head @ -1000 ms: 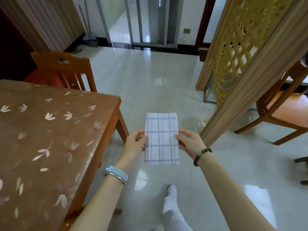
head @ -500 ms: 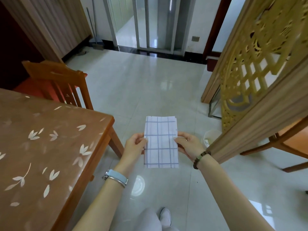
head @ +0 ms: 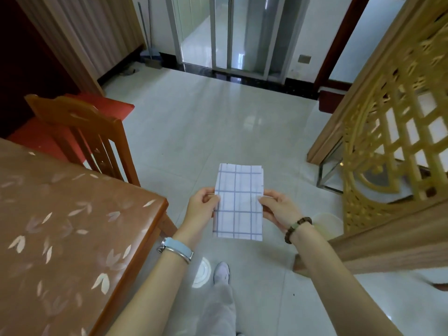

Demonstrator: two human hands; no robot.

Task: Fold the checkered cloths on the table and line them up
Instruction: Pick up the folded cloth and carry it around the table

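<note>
Right of the brown leaf-patterned wooden table (head: pixel 72 214), left hand (head: pixel 202 206) pinching the left edge of 1 white, blue-checked cloth (head: pixel 238 202) folded into a narrow rectangle, held in mid-air above the tiled floor (head: pixel 218 122), right hand (head: pixel 278 209) pinching its right edge; judged light, soft, limp; grip opposite edges to keep the folds.

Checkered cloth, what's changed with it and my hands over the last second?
Nothing taken or let go. Only the view swung: the table corner sits lower in frame, the carved screen looms closer on the right. The left hand and right hand still pinch the folded checkered cloth by its side edges, above the floor.
</note>
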